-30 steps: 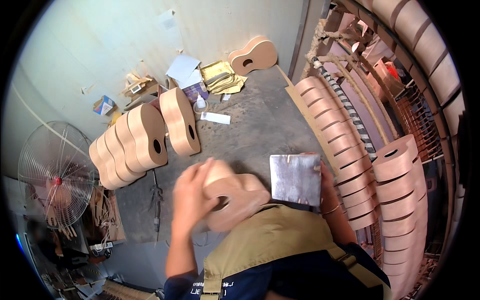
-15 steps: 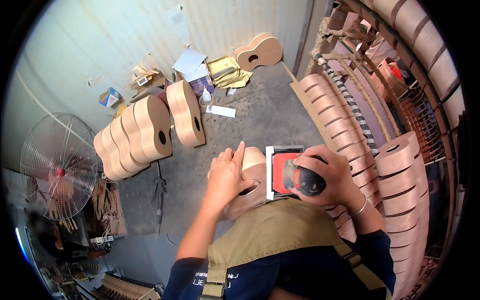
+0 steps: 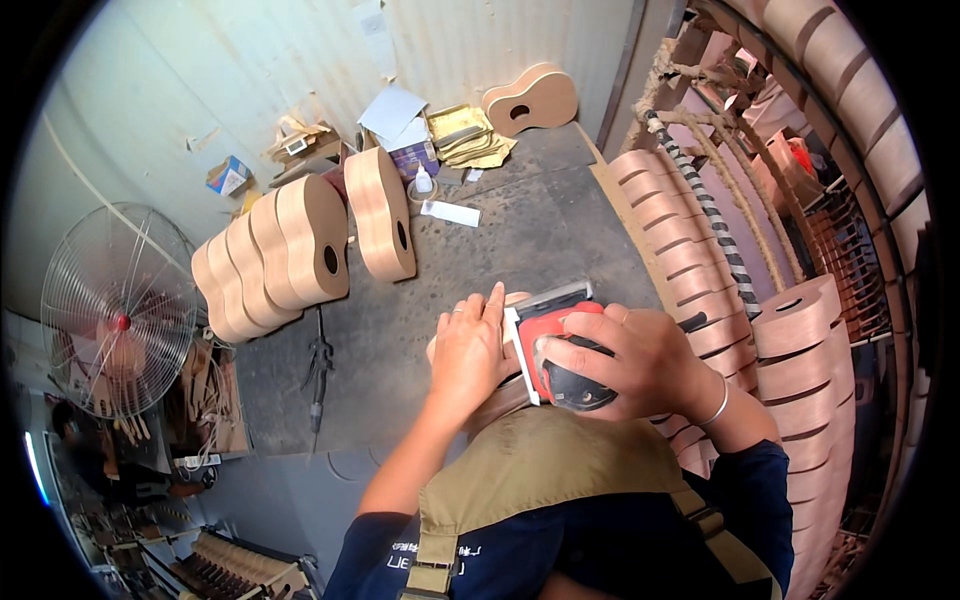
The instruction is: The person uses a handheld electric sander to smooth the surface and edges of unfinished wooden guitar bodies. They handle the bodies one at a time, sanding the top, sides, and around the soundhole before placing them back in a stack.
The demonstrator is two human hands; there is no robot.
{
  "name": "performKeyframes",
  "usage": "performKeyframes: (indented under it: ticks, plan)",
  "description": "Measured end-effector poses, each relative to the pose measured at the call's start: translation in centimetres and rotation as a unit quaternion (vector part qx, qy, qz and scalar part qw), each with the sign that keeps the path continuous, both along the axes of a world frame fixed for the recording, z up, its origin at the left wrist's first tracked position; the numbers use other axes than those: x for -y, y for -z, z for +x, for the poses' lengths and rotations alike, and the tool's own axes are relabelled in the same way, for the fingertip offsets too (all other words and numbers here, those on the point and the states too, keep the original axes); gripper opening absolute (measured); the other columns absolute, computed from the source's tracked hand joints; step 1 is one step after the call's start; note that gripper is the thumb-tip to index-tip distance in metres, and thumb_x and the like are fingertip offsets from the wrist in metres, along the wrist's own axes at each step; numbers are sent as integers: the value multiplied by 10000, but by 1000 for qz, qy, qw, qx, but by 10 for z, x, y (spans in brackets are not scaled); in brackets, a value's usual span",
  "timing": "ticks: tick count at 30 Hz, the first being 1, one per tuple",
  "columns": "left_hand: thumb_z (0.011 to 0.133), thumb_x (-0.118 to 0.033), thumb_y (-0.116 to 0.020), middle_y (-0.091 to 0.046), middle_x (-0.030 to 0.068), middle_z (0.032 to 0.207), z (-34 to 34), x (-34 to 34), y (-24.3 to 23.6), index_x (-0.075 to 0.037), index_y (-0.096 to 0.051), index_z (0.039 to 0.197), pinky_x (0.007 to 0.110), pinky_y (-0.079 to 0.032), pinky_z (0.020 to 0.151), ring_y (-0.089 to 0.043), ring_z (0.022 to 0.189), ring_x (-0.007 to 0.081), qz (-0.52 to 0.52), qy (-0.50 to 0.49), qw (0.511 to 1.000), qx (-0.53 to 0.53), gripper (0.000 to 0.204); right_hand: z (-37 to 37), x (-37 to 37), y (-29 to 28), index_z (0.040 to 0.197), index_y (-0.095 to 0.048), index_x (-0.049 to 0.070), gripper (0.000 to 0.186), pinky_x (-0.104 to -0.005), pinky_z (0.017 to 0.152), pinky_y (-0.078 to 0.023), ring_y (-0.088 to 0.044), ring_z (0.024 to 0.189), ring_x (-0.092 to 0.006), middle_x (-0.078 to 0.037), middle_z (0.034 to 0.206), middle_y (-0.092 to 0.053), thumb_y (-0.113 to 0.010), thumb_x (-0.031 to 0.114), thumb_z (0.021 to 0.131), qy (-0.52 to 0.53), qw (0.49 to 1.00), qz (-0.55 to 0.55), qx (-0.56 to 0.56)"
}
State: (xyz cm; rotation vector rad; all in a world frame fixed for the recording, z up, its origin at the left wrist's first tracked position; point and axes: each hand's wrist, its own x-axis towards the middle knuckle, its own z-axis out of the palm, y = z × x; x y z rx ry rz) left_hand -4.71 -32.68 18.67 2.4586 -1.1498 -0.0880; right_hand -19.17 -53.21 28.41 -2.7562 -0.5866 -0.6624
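A power sander [image 3: 540, 326] with a red and black body and a pale flat base sits in my right hand [image 3: 645, 360], whose fingers wrap over its top. The sander is tilted and lies over the right side of a small wooden ukulele body [image 3: 498, 402], close against my apron. My left hand [image 3: 466, 345] presses on the left of that body, its index finger stretched forward and its thumb hidden behind the sander's edge. Most of the body, with its sound hole, is covered by the sander and my hands.
Several ukulele bodies [image 3: 270, 250] stand in a row on the dark workbench [image 3: 530, 225], with another [image 3: 380, 215] beside them and one [image 3: 532, 100] against the wall. An air blow gun [image 3: 318, 370] lies left. Rows of bodies [image 3: 690, 260] line the right. A fan [image 3: 122, 320] stands far left.
The sander has moved left and turned, from beside the ukulele body to over it, covering the sound hole. My left hand has shifted slightly right. The whole view has shifted a little.
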Motion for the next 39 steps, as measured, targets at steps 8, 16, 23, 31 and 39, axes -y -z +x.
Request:
performKeyframes:
  ticks: [8,16,23,31,39]
  plan:
    - [658,-335,-1021,-668,120,1225,-4,-10,-13,-6,-577,1599,450,-479,1021,-642,1208,316,9,-13,1000,-19,1091,-10,7,-1,1346,-728,203,748,-388,748,-611,-708,922,-273,-56,1221,-683,-943,389,654,41,998,16,-53]
    - [632,-368,-1041,-664,112,1202,-3,-14,-9,-10,-581,1597,446,-483,1012,-646,1177,313,17,-26,999,-14,1128,-5,-1,0,1281,-770,179,674,-361,680,-575,-698,813,-237,-37,1136,-704,-966,292,646,17,1000,21,-6]
    - [655,-347,-1031,-656,106,1181,-1,-21,-7,-18,-586,1594,445,-487,1008,-644,1162,315,21,-36,999,-15,1090,-8,8,19,1308,-745,169,722,-367,717,-600,-709,910,-255,-49,1168,-688,-962,358,645,47,995,92,-3]
    - [719,-307,-940,-678,144,1218,-1,-21,-2,-20,-634,1549,469,-501,1012,-660,1139,374,-8,-46,999,-12,930,-3,-10,12,1275,-739,159,629,-359,754,-614,-706,933,-256,-59,1181,-682,-930,340,704,13,996,83,15]
    - [587,-420,-1059,-667,154,1203,4,-54,10,-33,-638,1532,472,-499,1017,-644,1136,375,-43,-95,994,-25,1104,-10,-9,63,1219,-769,111,613,-389,755,-641,-767,858,-285,-74,1078,-728,-979,197,649,130,953,273,35]
